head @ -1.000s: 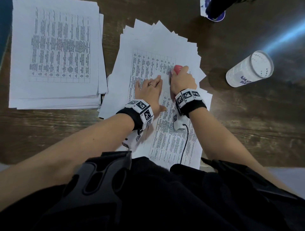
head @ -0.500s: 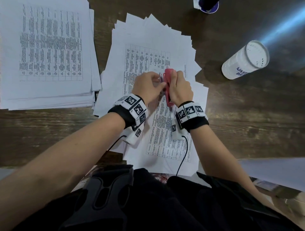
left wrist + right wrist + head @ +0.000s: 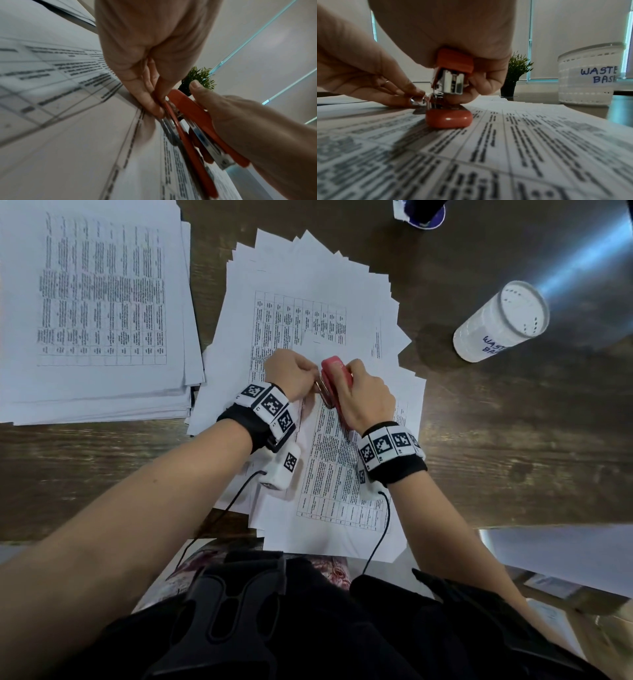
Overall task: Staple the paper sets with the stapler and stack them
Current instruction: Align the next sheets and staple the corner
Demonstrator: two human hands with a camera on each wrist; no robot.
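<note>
1. We are looking down at a dark wooden table (image 3: 513,440), with both of our bare hands meeting over a fanned pile of printed sheets (image 3: 308,285) in the middle.
2. Our right hand (image 3: 366,402) is wrapping its fingers round a red stapler (image 3: 337,378), which is standing on the top sheet with its top arm lifted off its base, so the metal staple channel is showing.
3. In the right wrist view, the stapler's (image 3: 449,119) red base is resting flat on the paper while our fingers are holding the raised arm above it.
4. Our left hand (image 3: 291,374) is curling its fingers and pinching at the metal front of the stapler; a ring is showing on one finger. We cannot tell what exactly the fingertips are gripping.
5. To the left, a neater stack (image 3: 96,313) of printed sheets is lying well apart from our hands.
6. To the right, a white basket (image 3: 500,323) with handwritten lettering is standing on the table.
7. Beyond the sheets, a small green plant (image 3: 517,73) is sitting in a dark pot.
</note>
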